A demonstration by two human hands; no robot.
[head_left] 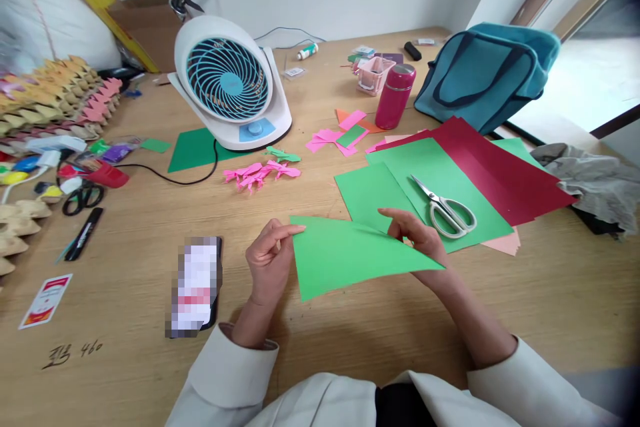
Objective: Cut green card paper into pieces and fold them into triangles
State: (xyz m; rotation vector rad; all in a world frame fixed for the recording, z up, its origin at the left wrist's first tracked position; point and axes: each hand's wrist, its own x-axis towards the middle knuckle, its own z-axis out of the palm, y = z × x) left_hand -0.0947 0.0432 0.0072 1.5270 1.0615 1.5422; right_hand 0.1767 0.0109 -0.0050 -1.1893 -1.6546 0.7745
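A light green sheet of paper (pixel 350 257) is held up above the table between both hands, its surface slightly bowed. My left hand (pixel 271 255) pinches its upper left corner between thumb and fingers. On the other side my right hand (pixel 417 237) grips the far edge, partly hidden behind the sheet, with the index finger stretched out. Just beyond the right hand, white-handled scissors (pixel 445 208) lie on a stack of green paper (pixel 377 190), points toward the back left. Dark red sheets (pixel 500 173) lie beneath and to the right.
A white fan heater (pixel 230 83) stands at the back left, its cord running left. Pink paper cutouts (pixel 260 175) lie before it. Behind the paper stack are a magenta thermos (pixel 396 97) and a teal bag (pixel 487 77). A phone (pixel 196 287) lies left of my left hand.
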